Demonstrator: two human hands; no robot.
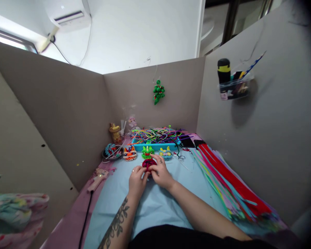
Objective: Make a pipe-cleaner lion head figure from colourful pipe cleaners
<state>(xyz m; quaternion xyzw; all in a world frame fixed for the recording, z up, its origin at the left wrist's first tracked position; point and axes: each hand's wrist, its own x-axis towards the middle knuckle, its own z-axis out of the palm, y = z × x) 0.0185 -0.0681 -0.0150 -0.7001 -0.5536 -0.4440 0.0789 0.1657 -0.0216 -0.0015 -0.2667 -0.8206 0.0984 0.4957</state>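
Observation:
Both of my hands meet over the blue cloth, pinching a dark red fuzzy pipe-cleaner piece (149,163) between them. My left hand (138,180) grips its lower left side with the fingertips. On the right side, my right hand (161,173) has thumb and fingers closed on it, with the index finger stretched forward above. The piece's lower part is partly hidden by the fingers. Just beyond stand three pipe-cleaner animal heads: an orange and white one (130,154), a green one (147,152) and a light blue and yellow one (165,153).
A blue tray (155,147) heaped with pipe cleaners stands at the back. Scissors (180,158) lie right of the heads. Long pipe cleaner bundles (230,176) run along the right. At left are a corded pink glue gun (98,180) and a dark bowl (112,157). Grey panels surround the table.

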